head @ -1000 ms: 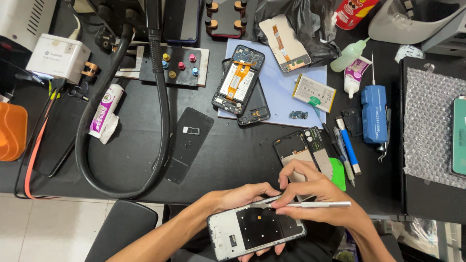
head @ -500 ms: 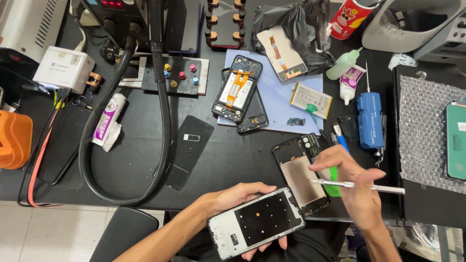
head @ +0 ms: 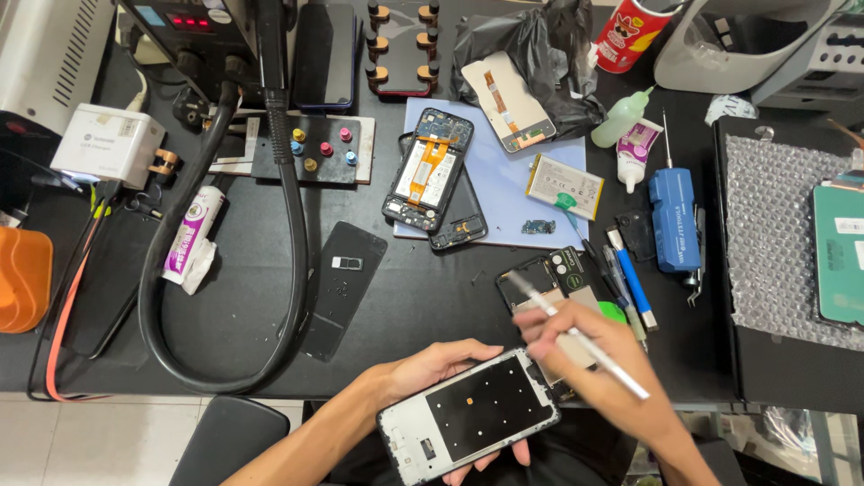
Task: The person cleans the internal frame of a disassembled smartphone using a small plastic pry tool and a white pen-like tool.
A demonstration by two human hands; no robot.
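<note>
Both hands are working at the bottom edge of the frame, past the desk (head: 423, 297) edge: the left hand (head: 432, 369) is gripping a phone frame (head: 468, 418) from beneath, the right hand (head: 598, 351) is pinching white tweezers (head: 585, 342) beside it. Bare desk lies just above them.

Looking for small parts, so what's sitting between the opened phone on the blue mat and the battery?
Head view: bare blue mat separates the opened phone from the battery; a tiny circuit piece lies just below.
</note>
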